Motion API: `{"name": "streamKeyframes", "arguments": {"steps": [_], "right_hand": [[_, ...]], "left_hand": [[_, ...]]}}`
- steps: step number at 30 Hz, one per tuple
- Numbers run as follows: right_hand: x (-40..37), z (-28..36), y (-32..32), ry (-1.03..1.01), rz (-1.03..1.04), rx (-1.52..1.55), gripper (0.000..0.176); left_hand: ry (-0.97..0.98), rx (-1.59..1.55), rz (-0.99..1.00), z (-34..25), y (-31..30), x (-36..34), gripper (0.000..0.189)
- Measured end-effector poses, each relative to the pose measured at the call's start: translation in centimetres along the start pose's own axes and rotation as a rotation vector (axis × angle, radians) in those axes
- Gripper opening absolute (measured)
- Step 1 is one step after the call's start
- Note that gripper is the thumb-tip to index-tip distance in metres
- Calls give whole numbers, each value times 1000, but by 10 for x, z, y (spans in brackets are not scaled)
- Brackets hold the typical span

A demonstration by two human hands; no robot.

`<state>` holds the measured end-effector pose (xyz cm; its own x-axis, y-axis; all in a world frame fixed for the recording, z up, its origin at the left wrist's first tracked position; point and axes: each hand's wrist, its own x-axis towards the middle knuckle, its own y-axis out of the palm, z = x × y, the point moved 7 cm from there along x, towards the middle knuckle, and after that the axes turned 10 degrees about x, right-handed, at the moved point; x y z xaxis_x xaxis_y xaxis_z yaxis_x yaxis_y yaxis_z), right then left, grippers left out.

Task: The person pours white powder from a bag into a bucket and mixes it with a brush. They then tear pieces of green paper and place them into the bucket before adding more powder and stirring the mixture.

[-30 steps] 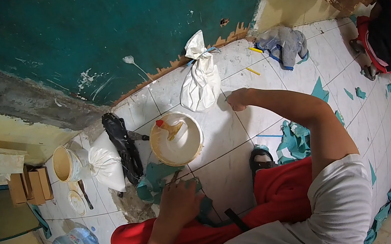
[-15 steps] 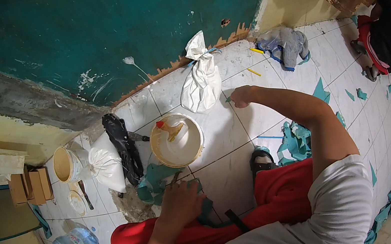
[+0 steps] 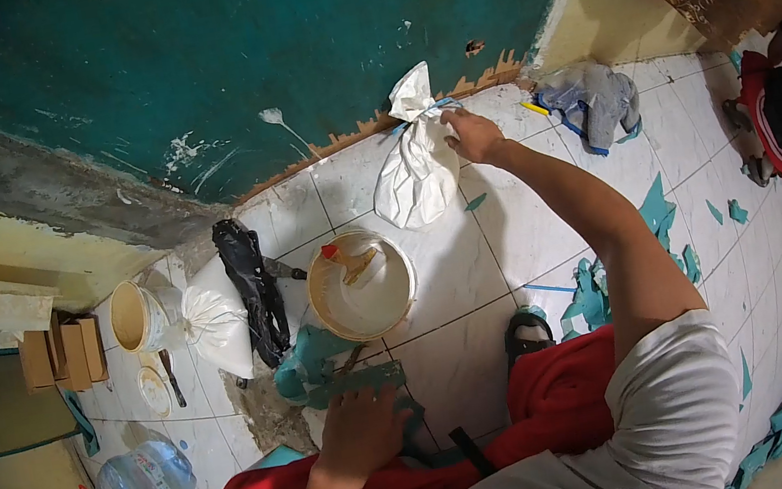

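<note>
Nearest, at lower centre, the left hand [image 3: 364, 434] lies over the red trousers [image 3: 553, 384] with its fingertips at the edge of a flat green piece [image 3: 355, 383]; whether they clamp it, I cannot tell. Just beyond sits a round bucket [image 3: 371, 310] with a brush [image 3: 360, 265] inside, its rim near the green piece. From there a lane of white tile [image 3: 452, 281] runs rightward to the sandal [image 3: 525, 331] and the torn green scraps [image 3: 586, 294] — room for a hand to pass. Farther, above centre, the white bag [image 3: 414, 178] stands just short of the wall's ragged lower edge; the right hand [image 3: 474, 136] is at its right side, by the blue tie [image 3: 444, 105] — fingers bent, though their hold is hidden. Behind rises the green wall [image 3: 279, 38].
</note>
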<state>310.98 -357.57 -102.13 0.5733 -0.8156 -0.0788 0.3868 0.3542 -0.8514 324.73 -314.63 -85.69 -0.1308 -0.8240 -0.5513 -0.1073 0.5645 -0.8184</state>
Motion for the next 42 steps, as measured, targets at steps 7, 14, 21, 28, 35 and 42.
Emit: {"name": "streamKeyframes", "arguments": {"steps": [7,14,21,28,35,42], "right_hand": [[27,11,-3,-95,-221,187,38],[45,-6,9,-185,-323,326,32],[46,-3,6,-350,-394,331,32],[41,0,1,-331,-335,306,27],[27,1,-6,-407,-482,297,24],[-16,25,-21,-238,-546,276,21]], "left_hand": [[-192,-135,89,7,22,-20,43],[-314,-157,172,10,44,-18,45],[-337,-242,58,-2,46,-15,46],[-354,-233,146,-9,62,-20,47],[-229,-152,28,-7,50,-12,44],[38,-54,-1,-9,57,16,45]]}}
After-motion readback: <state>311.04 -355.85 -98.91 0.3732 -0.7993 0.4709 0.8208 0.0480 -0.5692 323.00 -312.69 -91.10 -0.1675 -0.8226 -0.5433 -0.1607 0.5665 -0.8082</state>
